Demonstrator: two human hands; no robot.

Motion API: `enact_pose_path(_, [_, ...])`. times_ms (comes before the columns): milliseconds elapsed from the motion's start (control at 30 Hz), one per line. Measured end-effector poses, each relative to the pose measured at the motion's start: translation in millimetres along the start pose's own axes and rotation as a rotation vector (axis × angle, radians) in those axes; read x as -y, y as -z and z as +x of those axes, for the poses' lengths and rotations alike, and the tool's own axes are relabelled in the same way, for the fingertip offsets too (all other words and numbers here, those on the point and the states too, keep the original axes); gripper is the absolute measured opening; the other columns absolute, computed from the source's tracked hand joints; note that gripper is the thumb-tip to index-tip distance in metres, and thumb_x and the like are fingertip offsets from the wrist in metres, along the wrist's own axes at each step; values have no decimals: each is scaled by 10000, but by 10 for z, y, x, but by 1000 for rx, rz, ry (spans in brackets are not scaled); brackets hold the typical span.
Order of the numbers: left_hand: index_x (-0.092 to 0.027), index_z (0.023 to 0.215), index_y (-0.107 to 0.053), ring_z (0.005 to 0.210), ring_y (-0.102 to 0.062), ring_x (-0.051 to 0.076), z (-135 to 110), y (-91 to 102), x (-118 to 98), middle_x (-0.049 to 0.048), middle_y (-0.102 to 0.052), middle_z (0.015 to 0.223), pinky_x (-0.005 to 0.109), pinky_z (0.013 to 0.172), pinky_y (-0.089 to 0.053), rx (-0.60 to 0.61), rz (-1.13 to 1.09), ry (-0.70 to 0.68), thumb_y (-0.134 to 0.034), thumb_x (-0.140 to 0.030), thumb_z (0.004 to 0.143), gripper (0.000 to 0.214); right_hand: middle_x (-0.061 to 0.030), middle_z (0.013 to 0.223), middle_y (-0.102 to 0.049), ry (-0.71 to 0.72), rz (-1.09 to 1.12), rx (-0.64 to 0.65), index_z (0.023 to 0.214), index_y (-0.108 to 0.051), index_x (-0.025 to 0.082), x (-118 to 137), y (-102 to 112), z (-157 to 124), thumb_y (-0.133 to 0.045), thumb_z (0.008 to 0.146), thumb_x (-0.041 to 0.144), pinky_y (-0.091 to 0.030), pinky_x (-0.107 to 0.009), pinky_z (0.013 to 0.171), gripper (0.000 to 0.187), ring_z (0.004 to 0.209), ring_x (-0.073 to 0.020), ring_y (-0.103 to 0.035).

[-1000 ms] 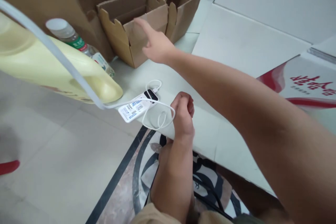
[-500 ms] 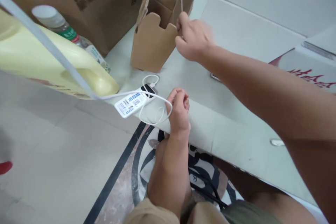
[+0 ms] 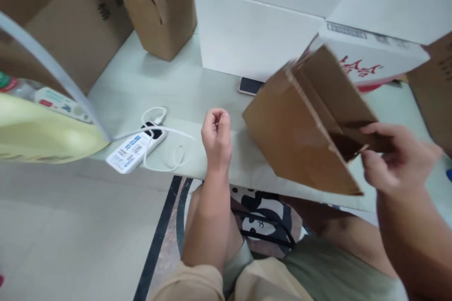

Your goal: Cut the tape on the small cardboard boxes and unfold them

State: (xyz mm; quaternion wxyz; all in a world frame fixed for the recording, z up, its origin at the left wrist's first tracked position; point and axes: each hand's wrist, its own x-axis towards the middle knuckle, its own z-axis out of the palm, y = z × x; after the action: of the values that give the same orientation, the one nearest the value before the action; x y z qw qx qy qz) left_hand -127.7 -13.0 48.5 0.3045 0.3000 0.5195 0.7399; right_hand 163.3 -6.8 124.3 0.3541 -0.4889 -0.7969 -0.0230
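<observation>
My right hand (image 3: 397,162) grips the edge of an open brown cardboard box (image 3: 293,127), fingers at its rim and thumb outside. The box is tilted over the table (image 3: 219,89), its opening facing right. My left hand (image 3: 216,136) is a closed fist, thumb against curled fingers, above the table's front edge. Whatever it may hold is hidden. Left of that fist lies a white power bank (image 3: 130,153) with a label and a looped white cable (image 3: 160,169). Another open cardboard box (image 3: 169,21) stands upright at the back left.
A phone (image 3: 250,86) lies beside the tilted box, in front of a white panel (image 3: 247,33). A white carton with red writing (image 3: 374,56) stands at the back right. On the left are a large cardboard carton (image 3: 67,23), a yellow jug (image 3: 52,127) and a plastic bottle (image 3: 21,88).
My right hand has moved from the boxes at the back to the right front, bringing one cardboard box with it. My left hand stays closed. The view has turned right.
</observation>
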Motion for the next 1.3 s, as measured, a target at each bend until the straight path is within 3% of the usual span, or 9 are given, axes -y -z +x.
enact_pose_path(133, [-250,1121,-695,1231,-638,246,-115,-325,149,83,-705,1256,371,1072,-487,270,82,-112,-651,-659,867,483,35,659,-713,-239,56,84,906,-626,396,-70,69,-382,-687,774,288,-532,-406,535,181,547,-237,-697])
enact_pose_path(233, [-275,1214,-671,1286,-636,279,-215,-561,250,97,-686,1326,408,1104,-492,459,32,-121,-600,-758,860,603,17,933,-770,-358,172,27,1033,-629,417,-114,5,-524,-751,794,340,-599,-437,649,279,747,-262,-759])
enact_pose_path(367, [-279,1183,-644,1225,-666,279,-297,-763,309,90,-691,1261,406,1068,-523,436,-44,-147,-652,-770,799,624,-26,1093,-742,-505,395,-74,1211,-552,392,-218,-145,-620,-802,775,350,-621,-416,792,504,947,-260,-752])
enact_pose_path(500, [-276,1049,-622,1146,-678,248,-319,-853,299,63,-715,1097,432,1137,-481,410,-96,-157,-685,-714,776,519,-22,1009,-751,-693,634,-86,1138,-605,348,-321,-312,-664,-686,862,402,-618,-384,761,292,856,-218,-734])
enact_pose_path(633, [-262,910,-568,1110,-676,243,-325,-855,326,15,-637,802,420,1105,-490,315,14,-175,-722,-714,752,503,7,1085,-781,-658,808,-108,1065,-691,363,-347,-455,-715,-636,904,430,-633,-414,879,183,1012,-228,-748])
enact_pose_path(867, [-232,1052,-626,973,-684,184,-322,-752,411,22,-669,959,296,857,-539,301,150,-154,-757,-666,805,517,26,1271,-768,-565,989,-131,1107,-777,404,-348,-600,-797,-647,931,448,-541,-484,1129,224,1263,-255,-692])
enact_pose_path(1000, [-223,1176,-639,1109,-673,203,-313,-725,448,55,-678,1148,308,982,-532,312,224,-228,-761,-644,811,570,36,1316,-750,-481,1007,-81,1066,-797,433,-395,-588,-829,-672,885,530,-514,-508,1137,240,1284,-279,-678])
enact_pose_path(1133, [-239,1222,-665,1295,-609,256,-301,-713,451,78,-656,1281,394,1159,-458,371,315,-273,-713,-636,856,543,-13,1321,-746,-498,978,-42,955,-813,360,-420,-571,-843,-554,808,793,-512,-554,1116,525,1314,-345,-649])
enact_pose_path(1300, [-274,1209,-722,1393,-534,288,-273,-696,445,81,-604,1396,484,1250,-377,448,351,-359,-679,-586,907,436,-16,1268,-770,-528,918,-78,862,-801,330,-408,-594,-830,-661,827,589,-509,-530,1112,296,1259,-320,-680])
